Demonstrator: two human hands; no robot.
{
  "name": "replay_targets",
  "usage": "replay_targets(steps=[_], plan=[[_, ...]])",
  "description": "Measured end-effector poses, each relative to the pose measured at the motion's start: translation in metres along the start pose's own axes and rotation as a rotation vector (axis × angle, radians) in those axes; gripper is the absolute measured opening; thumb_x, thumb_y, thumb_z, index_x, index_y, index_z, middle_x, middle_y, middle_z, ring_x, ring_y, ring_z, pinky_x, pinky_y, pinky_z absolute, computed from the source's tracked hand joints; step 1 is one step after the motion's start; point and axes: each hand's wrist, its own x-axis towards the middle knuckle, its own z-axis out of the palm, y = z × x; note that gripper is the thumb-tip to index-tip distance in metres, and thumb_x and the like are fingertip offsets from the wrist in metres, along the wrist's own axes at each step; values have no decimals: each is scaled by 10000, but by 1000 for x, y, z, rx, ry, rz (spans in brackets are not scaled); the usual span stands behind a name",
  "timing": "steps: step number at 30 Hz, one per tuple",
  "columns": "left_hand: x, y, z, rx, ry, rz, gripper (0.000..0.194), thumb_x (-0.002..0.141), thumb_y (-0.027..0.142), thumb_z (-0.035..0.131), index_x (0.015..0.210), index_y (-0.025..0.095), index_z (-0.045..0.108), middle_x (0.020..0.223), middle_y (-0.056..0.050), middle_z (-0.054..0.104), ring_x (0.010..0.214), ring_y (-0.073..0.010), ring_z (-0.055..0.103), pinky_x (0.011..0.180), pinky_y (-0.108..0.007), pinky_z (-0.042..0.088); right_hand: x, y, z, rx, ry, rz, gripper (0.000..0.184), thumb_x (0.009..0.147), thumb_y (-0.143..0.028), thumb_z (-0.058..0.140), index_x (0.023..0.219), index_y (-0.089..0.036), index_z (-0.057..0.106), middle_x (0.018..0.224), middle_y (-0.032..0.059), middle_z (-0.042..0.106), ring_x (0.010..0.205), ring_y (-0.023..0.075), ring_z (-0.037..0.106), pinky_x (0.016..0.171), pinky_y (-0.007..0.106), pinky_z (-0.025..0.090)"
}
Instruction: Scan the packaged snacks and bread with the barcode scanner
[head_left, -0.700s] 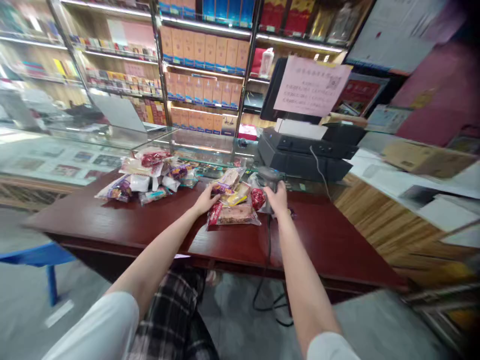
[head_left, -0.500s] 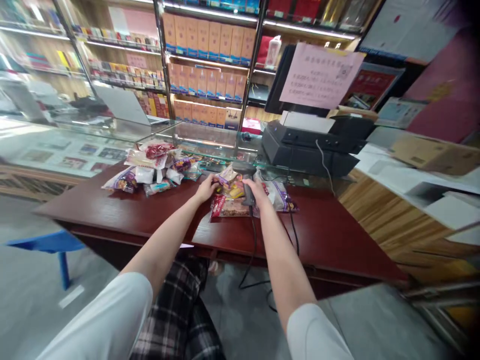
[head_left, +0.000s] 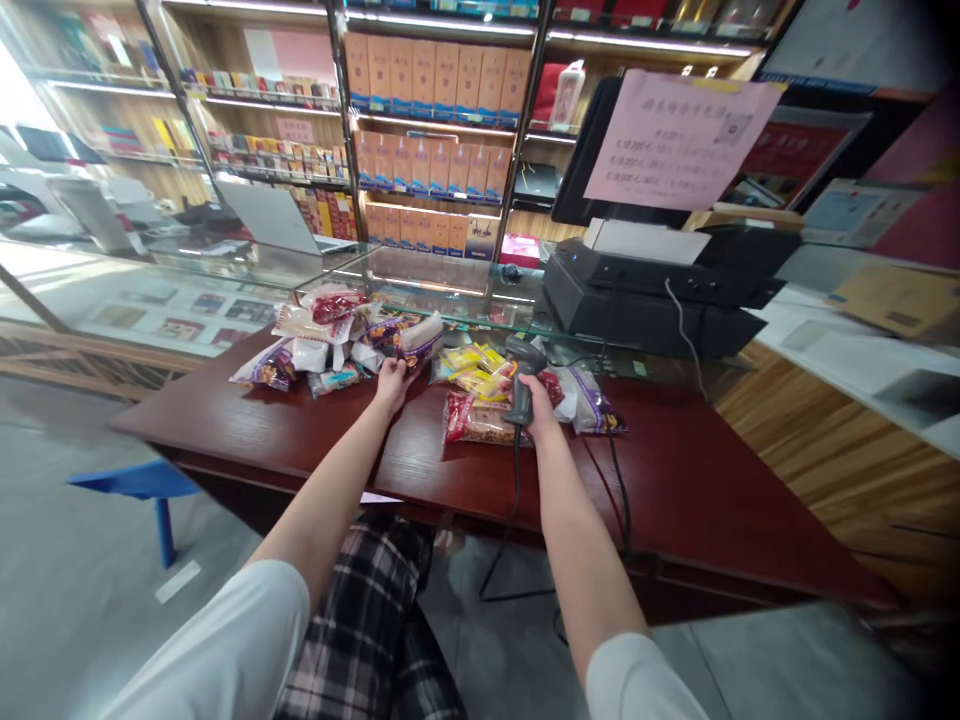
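My left hand (head_left: 391, 385) is closed on the lower end of a purple-and-clear snack bag (head_left: 418, 340), which tilts up beside the left pile of bagged snacks (head_left: 324, 305). In my right hand (head_left: 535, 402) is a dark handheld barcode scanner (head_left: 521, 375), its cord hanging over the table's front edge. Under and left of the scanner lie yellow snack packets (head_left: 471, 366) and a red-and-clear bag of brown food (head_left: 474, 420). Another purple-and-white bag (head_left: 596, 400) rests to the right of the scanner.
The dark red table (head_left: 322, 440) backs onto a glass display counter (head_left: 457, 275). A black printer-like machine (head_left: 645, 300) and a monitor with a pink notice (head_left: 667, 140) stand at right. A blue stool (head_left: 142, 482) is at lower left.
My left hand has carried the purple snack bag left, from beside the scanner to the left pile. The yellow packets are now uncovered. My right hand still holds the scanner.
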Motion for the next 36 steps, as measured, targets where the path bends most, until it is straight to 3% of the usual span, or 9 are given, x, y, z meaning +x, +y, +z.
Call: replay_targets(steps=[4,9,12,15,20,24,28,36], plan=[[-2,4,0,-139,29,-73,292,825,189,666,728,187,391,753,57,552,816,-101,637,964,-479,528,-7,0,7,-146,-47,-25,322,678,-362,687,955,-205,638,806,25,736,732,201,703,527,259,519],[-4,13,0,-281,38,-194,220,848,149,618,758,192,422,859,11,625,914,-201,694,927,-579,530,-7,2,18,-289,10,-25,258,667,-370,668,856,-195,658,780,41,727,735,217,695,592,295,539],[-6,19,0,-348,62,-240,162,867,146,574,775,195,451,883,-4,643,946,-231,703,916,-578,535,-1,-10,30,-400,6,45,180,651,-319,670,776,-190,654,733,35,712,661,190,672,564,278,524],[-9,25,1,-408,111,-254,92,898,162,516,820,209,499,892,-7,663,939,-224,703,911,-543,547,6,-31,50,-522,-109,25,172,638,-270,703,783,-194,651,697,12,692,593,161,637,516,253,489],[-11,31,-2,-494,182,-235,126,912,164,465,887,201,583,926,-35,686,936,-190,692,905,-423,567,17,-31,71,-196,-274,2,287,684,-363,671,927,-217,620,703,-15,660,545,127,578,499,243,477],[-9,38,-10,-543,236,-175,155,941,233,467,850,212,591,902,-19,681,909,-143,677,900,-343,564,26,-5,54,-28,-251,162,289,684,-396,634,902,-215,576,531,-58,508,442,104,446,399,212,357],[-5,47,-19,-562,253,-145,209,964,327,470,816,234,584,837,3,664,858,-115,662,862,-288,564,31,4,33,88,-167,183,249,695,-398,596,875,-239,532,580,-50,525,432,95,415,391,201,341],[-2,64,-25,-553,237,-133,269,971,412,483,820,217,590,753,-1,637,733,-100,636,713,-222,558,27,3,42,-15,-208,218,276,694,-414,644,862,-229,526,511,-69,461,438,106,443,399,220,372]])
